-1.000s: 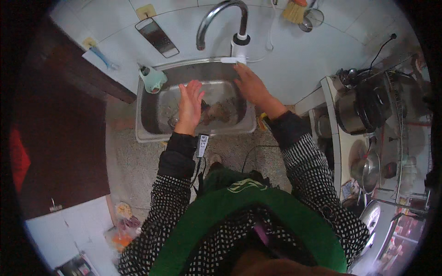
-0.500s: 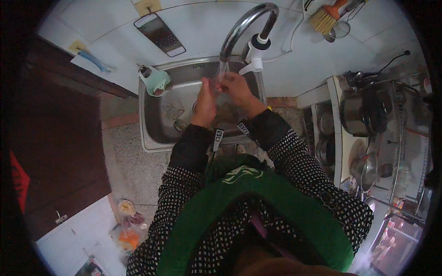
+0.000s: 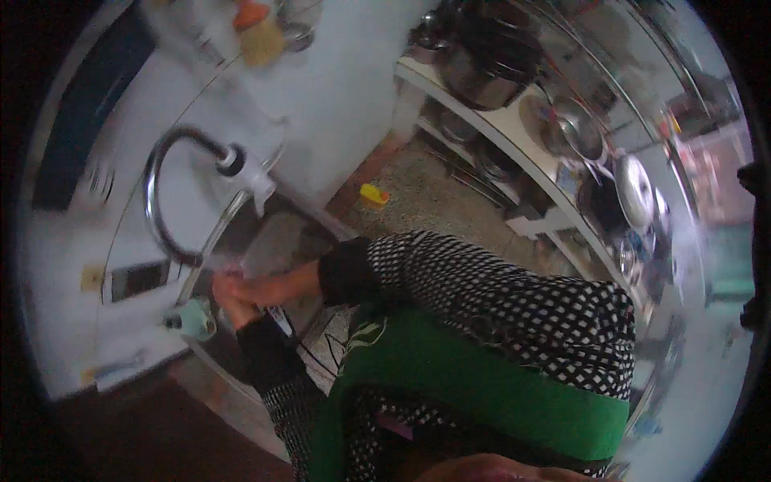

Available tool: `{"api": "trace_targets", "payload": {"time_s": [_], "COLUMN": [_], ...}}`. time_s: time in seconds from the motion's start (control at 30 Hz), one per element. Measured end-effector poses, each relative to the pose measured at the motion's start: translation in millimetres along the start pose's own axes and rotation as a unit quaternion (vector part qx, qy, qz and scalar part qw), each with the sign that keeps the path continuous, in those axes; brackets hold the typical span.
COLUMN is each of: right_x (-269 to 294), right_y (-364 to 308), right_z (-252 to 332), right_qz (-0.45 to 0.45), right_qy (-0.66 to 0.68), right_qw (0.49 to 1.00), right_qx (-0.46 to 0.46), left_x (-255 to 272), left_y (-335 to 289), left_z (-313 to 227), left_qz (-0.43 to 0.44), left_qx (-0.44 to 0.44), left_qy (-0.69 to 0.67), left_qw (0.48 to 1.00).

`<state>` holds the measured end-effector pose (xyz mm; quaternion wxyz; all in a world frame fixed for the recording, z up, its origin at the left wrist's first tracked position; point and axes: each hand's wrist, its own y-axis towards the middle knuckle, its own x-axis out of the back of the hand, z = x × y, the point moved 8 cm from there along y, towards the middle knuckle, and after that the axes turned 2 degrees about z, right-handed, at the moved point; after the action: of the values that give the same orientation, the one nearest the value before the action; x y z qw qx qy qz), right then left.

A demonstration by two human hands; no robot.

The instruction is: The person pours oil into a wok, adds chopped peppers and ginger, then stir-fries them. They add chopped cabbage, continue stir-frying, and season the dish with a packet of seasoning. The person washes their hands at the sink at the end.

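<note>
My left hand (image 3: 231, 307) and my right hand (image 3: 283, 287) are pressed together just below the mouth of a curved chrome faucet (image 3: 151, 189). Both are over the steel sink (image 3: 277, 239). Motion blur smears the fingers, and the right hand partly covers the left. Whether anything lies between them cannot be made out. A pale green container (image 3: 195, 319) sits at the sink's corner, close to my left hand. The faucet's white body (image 3: 255, 178) stands behind the basin.
A shelf (image 3: 514, 138) with a large dark pot (image 3: 482, 76) and pans runs along the right. A small yellow object (image 3: 374, 194) lies on the floor. An orange-handled brush (image 3: 263, 42) hangs on the wall. A dark flat rectangular thing (image 3: 140, 279) is mounted near the faucet.
The view has swung right, so sink and faucet now sit at the left and more shelf shows. My hands, slightly apart before under running water, have come together near the faucet mouth.
</note>
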<state>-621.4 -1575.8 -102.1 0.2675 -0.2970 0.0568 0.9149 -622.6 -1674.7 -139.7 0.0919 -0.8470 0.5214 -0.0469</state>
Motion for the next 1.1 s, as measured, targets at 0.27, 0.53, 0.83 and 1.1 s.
{"api": "trace_targets", "payload": {"time_s": [0.27, 0.53, 0.83, 1.1], "right_x": [8, 138, 88, 134], "right_y": [12, 16, 33, 57], "right_z": [13, 33, 80, 58], "right_qz": [0.115, -0.166, -0.029, -0.203], "right_qy": [-0.717, -0.495, -0.223, -0.377], "right_qw": [0.681, 0.848, 0.957, 0.903], "right_qx": [0.094, 0.092, 0.185, 0.046], "left_x": [-56, -46, -28, -20], "left_y": [-19, -16, -23, -37], "left_z": [-36, -16, 0, -14], "left_qz": [0.052, 0.11, 0.002, -0.009], "left_qx": [-0.163, -0.007, 0.119, -0.009], "left_qy": [0.065, -0.09, -0.179, -0.15], "left_qw": [0.983, 0.99, 0.977, 0.989]}}
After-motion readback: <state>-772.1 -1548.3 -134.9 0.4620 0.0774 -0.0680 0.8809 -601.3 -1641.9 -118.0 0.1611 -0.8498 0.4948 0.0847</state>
